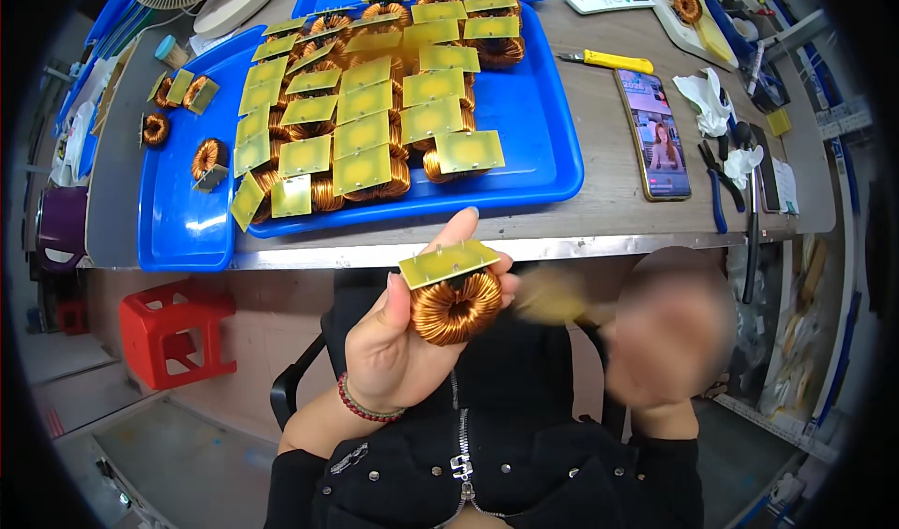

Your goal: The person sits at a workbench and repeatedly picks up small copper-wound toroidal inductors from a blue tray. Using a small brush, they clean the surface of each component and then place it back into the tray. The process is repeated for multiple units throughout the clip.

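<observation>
Grey-brown bench (590,108) is filling most of the upper frame, with a big blue tray (538,150) sitting top center and a smaller blue tray (183,239) sitting at upper left. Rows of coils (361,136) are packing the big one, mostly with their yellow-green boards facing up, probably so they're fitting close while the pins are staying off the plastic. Only a few small coils (206,157) are lying in the other one.

Dead center, just below the bench edge, the left hand (384,346) is holding one copper coil (431,312), its board (448,264) tilting on top with pins poking up. Thumb's pressing one side and fingers are wrapping behind and around the other, which I'm guessing is keeping the pins clear and the coil steady.

Right hand (655,342), right of center, is blurring badly. Some yellowish thing (552,297) is smearing beside it; honestly can't tell whether those fingers are gripping it, or how wide they're standing.

Phone (653,145), yellow knife (613,61) and pliers (721,187) are lying at upper right, presumably for easy reach.
</observation>
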Available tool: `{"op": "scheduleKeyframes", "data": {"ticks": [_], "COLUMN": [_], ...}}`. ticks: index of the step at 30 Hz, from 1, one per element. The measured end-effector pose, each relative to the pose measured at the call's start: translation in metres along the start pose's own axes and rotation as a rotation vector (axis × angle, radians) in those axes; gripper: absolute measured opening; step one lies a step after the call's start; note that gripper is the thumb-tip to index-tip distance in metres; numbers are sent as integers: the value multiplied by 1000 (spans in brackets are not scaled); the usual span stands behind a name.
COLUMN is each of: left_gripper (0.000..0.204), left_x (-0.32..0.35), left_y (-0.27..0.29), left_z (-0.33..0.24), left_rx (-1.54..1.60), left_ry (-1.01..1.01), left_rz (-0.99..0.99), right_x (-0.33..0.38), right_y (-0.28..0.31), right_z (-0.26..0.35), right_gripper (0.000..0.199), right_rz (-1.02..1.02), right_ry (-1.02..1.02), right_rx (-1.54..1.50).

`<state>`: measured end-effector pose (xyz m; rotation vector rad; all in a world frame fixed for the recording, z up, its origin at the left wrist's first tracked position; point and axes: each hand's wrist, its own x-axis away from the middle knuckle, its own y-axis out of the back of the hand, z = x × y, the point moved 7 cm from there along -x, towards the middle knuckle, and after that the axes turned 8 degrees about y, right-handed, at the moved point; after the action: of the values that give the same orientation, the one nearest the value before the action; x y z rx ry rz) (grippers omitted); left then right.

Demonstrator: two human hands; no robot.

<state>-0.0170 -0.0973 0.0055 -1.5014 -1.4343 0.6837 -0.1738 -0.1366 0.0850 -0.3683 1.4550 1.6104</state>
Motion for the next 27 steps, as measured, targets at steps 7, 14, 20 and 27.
{"op": "scheduleKeyframes", "data": {"ticks": [7,14,20,27], "left_gripper": [69,70,63,55], "left_x": [-6,-2,-8,-3], "left_y": [2,-6,-3,-1], "left_z": [0,-9,2,4], "left_rx": [47,-303,101,208], "left_ry": [-32,-229,-72,-19], "left_rz": [81,4,228,136], "right_x": [3,3,2,0], "right_y": [-24,-21,-33,-2], "right_z": [15,6,22,-22], "right_gripper": [14,17,20,21], "right_rz": [308,257,537,-16], "right_ry": [-154,-252,-280,-144], "right_rx": [-551,-333,-793,201]}}
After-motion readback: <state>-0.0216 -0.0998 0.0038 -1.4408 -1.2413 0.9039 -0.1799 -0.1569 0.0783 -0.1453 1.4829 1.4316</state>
